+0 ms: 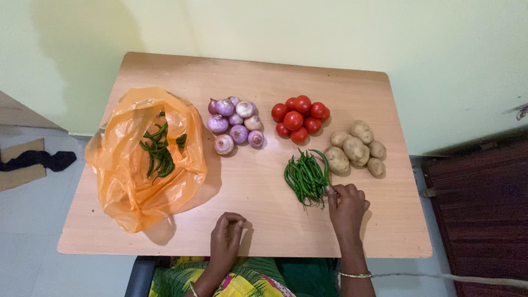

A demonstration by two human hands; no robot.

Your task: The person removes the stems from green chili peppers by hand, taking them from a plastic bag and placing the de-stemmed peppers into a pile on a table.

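A pile of green chillies (pixel 306 177) lies on the wooden table (pixel 264 82), and my right hand (pixel 346 206) rests at its near right edge, fingertips touching the chillies. My left hand (pixel 226 236) sits loosely curled on the table near the front edge and holds nothing. An open orange plastic bag (pixel 137 187) at the left has several more green chillies (pixel 158 151) inside. Purple onions (pixel 235 125), red tomatoes (pixel 300 117) and brown potatoes (pixel 356 149) lie in separate heaps across the table's middle and right.
The table stands against a pale green wall. A dark cloth (pixel 38 159) lies on cardboard on the floor at the left. A dark red mat (pixel 484 209) covers the floor at the right. A cable (pixel 473 280) runs along the floor near it.
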